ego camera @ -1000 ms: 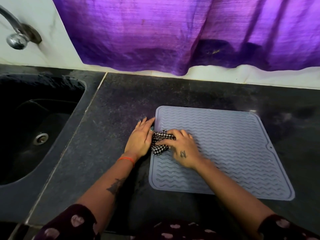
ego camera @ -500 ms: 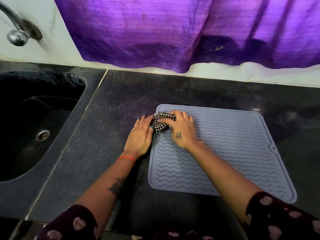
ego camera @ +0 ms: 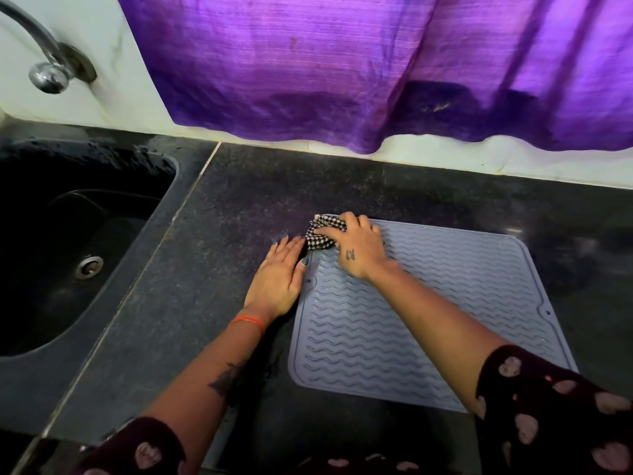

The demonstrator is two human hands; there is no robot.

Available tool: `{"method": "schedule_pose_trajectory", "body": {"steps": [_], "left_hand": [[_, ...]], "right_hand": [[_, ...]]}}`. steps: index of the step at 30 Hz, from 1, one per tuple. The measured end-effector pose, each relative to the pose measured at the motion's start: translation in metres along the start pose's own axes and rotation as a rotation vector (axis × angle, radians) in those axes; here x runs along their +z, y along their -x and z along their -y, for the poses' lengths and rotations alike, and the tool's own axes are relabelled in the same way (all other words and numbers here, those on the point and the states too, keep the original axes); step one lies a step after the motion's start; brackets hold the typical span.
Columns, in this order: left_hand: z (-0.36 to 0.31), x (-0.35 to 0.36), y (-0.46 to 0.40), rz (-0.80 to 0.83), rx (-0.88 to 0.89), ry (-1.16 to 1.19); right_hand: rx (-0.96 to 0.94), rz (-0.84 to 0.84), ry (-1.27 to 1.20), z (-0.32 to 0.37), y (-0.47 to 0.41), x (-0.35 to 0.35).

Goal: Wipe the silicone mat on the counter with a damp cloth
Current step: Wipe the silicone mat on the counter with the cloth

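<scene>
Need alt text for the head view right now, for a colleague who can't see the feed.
A person's right hand presses a bunched black-and-white checked cloth onto the far left corner of a grey wavy-ribbed silicone mat on a dark counter. The left hand lies flat at the mat's left edge; a black sink sits left.

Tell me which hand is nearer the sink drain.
Left. The left hand lies flat on the counter beside the mat's left edge, on the side toward the sink drain. The right hand grips the checked cloth at the mat's far-left corner, farther away.
</scene>
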State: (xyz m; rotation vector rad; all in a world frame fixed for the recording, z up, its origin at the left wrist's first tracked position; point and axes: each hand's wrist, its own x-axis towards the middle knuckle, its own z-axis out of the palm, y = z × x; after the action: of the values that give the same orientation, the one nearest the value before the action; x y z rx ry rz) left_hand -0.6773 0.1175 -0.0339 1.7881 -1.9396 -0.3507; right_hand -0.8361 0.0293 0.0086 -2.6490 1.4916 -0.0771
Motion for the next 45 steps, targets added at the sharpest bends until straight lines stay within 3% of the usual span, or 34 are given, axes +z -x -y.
{"method": "schedule_pose_trajectory", "body": {"steps": [5,10,15,19,21,24,27,29,31,34,37,45], "left_hand": [[0.000,-0.001,0.000,-0.003,0.006,0.007],[0.000,-0.001,0.001,-0.007,0.004,0.012],[-0.001,-0.001,0.000,-0.006,0.001,0.004],[-0.001,-0.002,0.000,-0.005,0.000,0.010],[-0.001,-0.002,0.000,-0.006,0.003,0.010],[0.000,-0.001,0.000,-0.007,0.000,0.020],[0.000,0.000,0.000,0.001,0.001,0.016],[0.001,0.000,-0.001,0.005,0.005,0.012],[0.002,0.001,-0.001,0.006,0.004,0.009],[0.002,0.002,-0.001,0.014,-0.005,0.003],[0.002,0.001,-0.001,0.016,-0.010,0.006],[0.002,0.001,-0.002,0.009,-0.005,0.006]], "right_hand": [[0.044,-0.054,0.020,-0.010,-0.012,-0.001],[0.014,0.026,-0.011,-0.018,-0.020,-0.004],[0.103,-0.057,0.021,-0.026,-0.003,0.005],[0.080,0.061,-0.102,-0.035,-0.013,-0.012],[0.085,-0.004,-0.159,-0.045,-0.011,-0.019],[0.241,-0.219,-0.501,-0.057,0.008,-0.024],[0.613,-0.342,-1.386,-0.060,0.034,-0.037],[0.754,-0.225,-1.919,-0.059,0.056,-0.045],[0.688,-0.074,-2.243,-0.057,0.077,-0.046],[0.543,0.050,-2.342,-0.047,0.096,-0.039],[0.585,0.070,-2.381,-0.039,0.100,-0.027],[0.507,0.194,-2.161,-0.031,0.109,-0.033]]}}
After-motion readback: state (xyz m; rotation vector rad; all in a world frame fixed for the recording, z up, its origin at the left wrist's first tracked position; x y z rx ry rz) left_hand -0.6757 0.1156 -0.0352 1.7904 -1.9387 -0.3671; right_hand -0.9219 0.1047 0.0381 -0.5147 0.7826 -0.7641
